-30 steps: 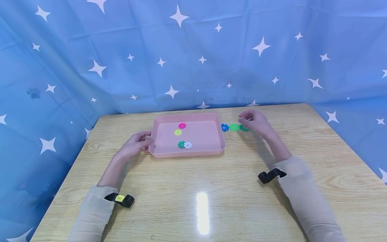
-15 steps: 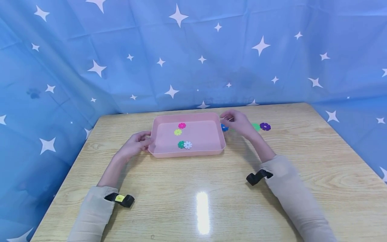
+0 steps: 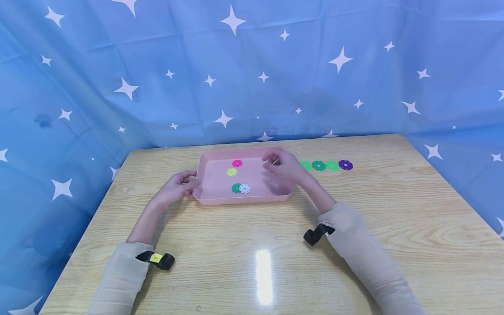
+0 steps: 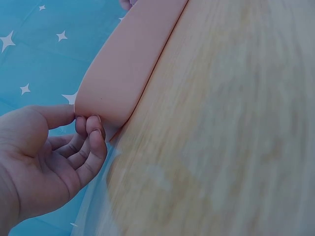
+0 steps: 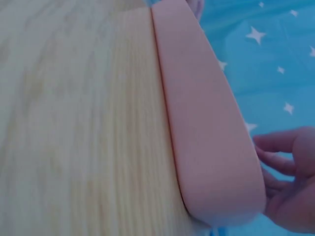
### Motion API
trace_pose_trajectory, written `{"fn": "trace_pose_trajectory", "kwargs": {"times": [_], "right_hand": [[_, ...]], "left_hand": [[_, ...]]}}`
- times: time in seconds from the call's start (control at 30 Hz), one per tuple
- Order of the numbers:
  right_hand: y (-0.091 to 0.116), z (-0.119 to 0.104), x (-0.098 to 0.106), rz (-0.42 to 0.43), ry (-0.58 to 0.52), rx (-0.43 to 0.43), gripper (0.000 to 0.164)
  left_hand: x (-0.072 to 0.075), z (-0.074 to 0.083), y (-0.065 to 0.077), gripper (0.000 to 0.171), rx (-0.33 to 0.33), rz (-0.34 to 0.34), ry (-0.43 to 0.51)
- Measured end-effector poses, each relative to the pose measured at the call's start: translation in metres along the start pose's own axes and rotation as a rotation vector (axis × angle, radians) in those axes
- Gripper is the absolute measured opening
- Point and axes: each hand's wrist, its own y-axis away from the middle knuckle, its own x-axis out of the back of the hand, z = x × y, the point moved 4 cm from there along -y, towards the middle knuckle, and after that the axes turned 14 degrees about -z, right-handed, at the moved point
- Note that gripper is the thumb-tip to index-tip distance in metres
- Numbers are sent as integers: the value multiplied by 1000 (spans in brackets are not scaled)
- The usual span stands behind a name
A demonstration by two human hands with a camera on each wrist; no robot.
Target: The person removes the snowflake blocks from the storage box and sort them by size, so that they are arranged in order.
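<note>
A shallow pink tray (image 3: pixel 243 200) lies on the wooden table. My left hand (image 3: pixel 178 189) pinches its left end wall, thumb at the rim and fingers curled against the outside in the left wrist view. Over the right part of the tray hovers my right hand (image 3: pixel 284 165), fingers loosely bent and nothing visible between them. Inside lie notched snowflake discs: pink (image 3: pixel 237 163), yellow (image 3: pixel 231 172), green (image 3: pixel 236 188) and white (image 3: pixel 245 188), the last two overlapping. In the right wrist view, the tray wall (image 5: pixel 211 118) hides part of the right fingers (image 5: pixel 278 142).
Right of the tray, a row of snowflake discs runs along the table (image 3: pixel 244 245): light green (image 3: pixel 306 165), dark green (image 3: pixel 319 166), another light green (image 3: pixel 332 165) and purple (image 3: pixel 345 165). The right wrist hides the blue one. A blue star-printed curtain (image 3: pixel 252 65) hangs behind.
My right hand has moved left from above the disc row to over the tray, uncovering the purple and green discs and covering the blue one. The left hand and tray have stayed still.
</note>
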Motion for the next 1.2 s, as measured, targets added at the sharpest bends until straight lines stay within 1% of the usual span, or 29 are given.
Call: {"fn": "trace_pose_trajectory", "kwargs": {"times": [0.1, 0.17, 0.27, 0.37, 0.47, 0.53, 0.67, 0.77, 0.9, 1.07, 1.2], "right_hand": [[-4, -4, -13, -57, -4, -11, 20], [-7, -6, -21, -91, 17, -32, 21], [-11, -8, -30, -124, 63, -65, 22], [-14, -9, -38, -146, 66, -90, 22], [-16, -11, -44, -184, 48, -83, 22], [-17, -13, -47, -211, 62, -69, 23], [-18, -14, -53, -255, 81, -68, 26], [-18, -14, -56, -272, 88, -77, 29], [-17, -15, -58, -284, 94, -83, 27], [-17, -16, -59, -278, 112, -95, 22], [-17, -16, -59, -267, 101, -102, 22]], "left_hand": [[0, 0, 0, 54, 2, 4, -4], [0, 0, -1, 53, 6, 8, -7], [0, 1, -1, 52, 7, 10, -9], [-1, 1, -1, 52, 6, 10, -5], [0, 2, 0, 52, 5, 10, -4], [-1, 1, 0, 52, 6, 11, -4], [-1, 2, 0, 52, 9, 11, -2], [0, 2, 0, 52, 12, 12, -1], [0, 2, 1, 53, 7, 9, 1], [0, 1, 1, 55, 0, -4, -1], [0, 1, 1, 54, -4, -9, -5]]}}
